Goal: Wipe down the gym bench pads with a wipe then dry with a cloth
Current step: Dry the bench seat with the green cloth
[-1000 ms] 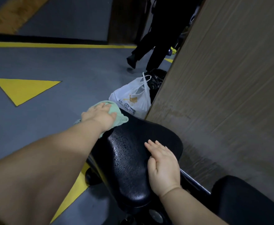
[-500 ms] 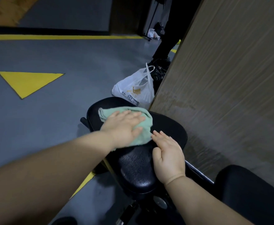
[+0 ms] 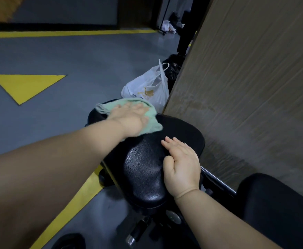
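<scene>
Two hands (image 3: 131, 121) (image 3: 182, 168), two pads (image 3: 143, 169) (image 3: 276, 200), one cloth (image 3: 153, 124).

The left hand (image 3: 131, 119) presses a green cloth (image 3: 152, 123) flat on the black seat pad (image 3: 143, 166); the right hand (image 3: 182, 168) rests flat beside it.

Grey floor (image 3: 93, 60) spreads out ahead of me, with a yellow triangle (image 3: 27, 86) painted on it to my left. A yellow line (image 3: 57, 33) crosses its far edge, and a second yellow stripe (image 3: 71, 209) slants up close below me. A white plastic bag (image 3: 147, 88) with printed marks sits on the floor against the corner of a tall wood-grain panel (image 3: 245, 78) on my right. Just behind it lies a black bag (image 3: 173, 69). Farther back stands a dark post (image 3: 185, 33), with small clutter (image 3: 168, 26) too dim to make out.
</scene>
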`<state>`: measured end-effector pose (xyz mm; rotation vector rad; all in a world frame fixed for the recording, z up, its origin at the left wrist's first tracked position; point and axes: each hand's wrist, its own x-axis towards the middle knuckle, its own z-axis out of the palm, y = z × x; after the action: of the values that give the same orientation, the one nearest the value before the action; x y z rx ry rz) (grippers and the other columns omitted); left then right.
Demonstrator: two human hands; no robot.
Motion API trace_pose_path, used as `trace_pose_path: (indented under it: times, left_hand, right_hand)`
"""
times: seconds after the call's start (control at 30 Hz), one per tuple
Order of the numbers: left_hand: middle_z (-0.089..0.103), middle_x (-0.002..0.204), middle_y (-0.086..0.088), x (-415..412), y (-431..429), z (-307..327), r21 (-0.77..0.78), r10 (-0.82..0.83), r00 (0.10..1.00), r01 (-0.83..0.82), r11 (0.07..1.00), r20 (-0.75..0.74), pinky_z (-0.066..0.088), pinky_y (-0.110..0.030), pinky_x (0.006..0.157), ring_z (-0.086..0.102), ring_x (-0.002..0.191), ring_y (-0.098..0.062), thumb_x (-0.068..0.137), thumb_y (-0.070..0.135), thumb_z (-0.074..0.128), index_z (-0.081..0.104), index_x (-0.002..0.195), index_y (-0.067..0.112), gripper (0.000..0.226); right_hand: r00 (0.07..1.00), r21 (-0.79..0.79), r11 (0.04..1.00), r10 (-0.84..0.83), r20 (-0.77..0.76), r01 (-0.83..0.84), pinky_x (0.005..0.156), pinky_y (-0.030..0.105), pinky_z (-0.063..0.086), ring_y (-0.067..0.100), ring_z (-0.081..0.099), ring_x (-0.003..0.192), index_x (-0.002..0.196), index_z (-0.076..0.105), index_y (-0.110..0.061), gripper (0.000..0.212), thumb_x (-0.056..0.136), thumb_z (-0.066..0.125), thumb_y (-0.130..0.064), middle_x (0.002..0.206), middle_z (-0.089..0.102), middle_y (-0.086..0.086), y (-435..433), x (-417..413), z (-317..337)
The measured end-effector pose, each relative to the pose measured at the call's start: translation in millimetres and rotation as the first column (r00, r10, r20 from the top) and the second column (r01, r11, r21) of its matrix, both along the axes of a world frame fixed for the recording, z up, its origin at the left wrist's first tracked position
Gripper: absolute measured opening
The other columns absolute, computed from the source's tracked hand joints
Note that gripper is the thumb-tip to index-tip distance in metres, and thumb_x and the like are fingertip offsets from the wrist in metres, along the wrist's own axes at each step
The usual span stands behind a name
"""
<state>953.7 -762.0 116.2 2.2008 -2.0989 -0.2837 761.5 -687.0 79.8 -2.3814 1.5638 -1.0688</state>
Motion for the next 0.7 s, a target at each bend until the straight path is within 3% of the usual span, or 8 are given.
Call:
trace_pose_path:
  times: [0.1, 0.23, 0.43, 0.7]
  left_hand:
    - [0.007, 0.161, 0.019, -35.9, 7.0, -0.1, -0.036, -0.247, 0.969, 0.247, 0.968, -0.009, 0.005, -0.04, 0.12, 0.007, 0.148, -0.011, 0.103, 0.05, 0.021, 0.014, 0.152, 0.043, 0.051]
    - [0.02, 0.159, 0.018, -38.3, -15.8, 1.1, -0.014, -0.259, 0.963, 0.259, 0.966, -0.068, 0.011, -0.04, 0.119, 0.017, 0.146, -0.011, 0.101, 0.055, 0.022, 0.022, 0.15, 0.043, 0.051]
    - [0.026, 0.159, 0.008, -10.9, -36.4, -0.5, 0.013, -0.042, 0.998, 0.042, 0.999, -0.049, 0.018, -0.044, 0.117, 0.023, 0.146, -0.019, 0.099, 0.056, 0.022, 0.029, 0.149, 0.038, 0.054]
    - [0.011, 0.163, 0.009, 27.6, -19.4, -8.6, 0.029, 0.296, 0.949, -0.294, 0.955, -0.112, 0.013, -0.048, 0.119, 0.013, 0.148, -0.022, 0.098, 0.059, 0.025, 0.018, 0.154, 0.033, 0.062]
  right_hand:
    - [1.0, -0.007, 1.0, -0.004, 0.025, 0.004, 0.104, 0.043, 0.042, 0.02, 0.058, 0.117, 0.107, 0.072, -0.014, 0.053, 0.073, 0.033, -0.023, 0.116, 0.068, 0.001, 0.5, -0.8, 0.4]
    - [0.999, -0.002, 1.0, -0.007, 0.041, 0.007, 0.103, 0.042, 0.042, 0.02, 0.059, 0.114, 0.102, 0.071, -0.013, 0.05, 0.072, 0.032, -0.023, 0.114, 0.068, 0.0, 1.9, -1.0, 2.9]
    - [0.999, 0.016, 1.0, 0.0, 0.046, -0.001, 0.104, 0.039, 0.04, 0.016, 0.058, 0.116, 0.099, 0.072, -0.015, 0.049, 0.072, 0.032, -0.022, 0.113, 0.069, -0.002, 2.9, -1.2, 3.4]
    - [0.999, 0.018, 1.0, 0.003, 0.043, -0.004, 0.104, 0.037, 0.04, 0.018, 0.059, 0.114, 0.097, 0.073, -0.015, 0.05, 0.072, 0.03, -0.024, 0.112, 0.069, -0.002, 1.8, -2.3, 2.9]
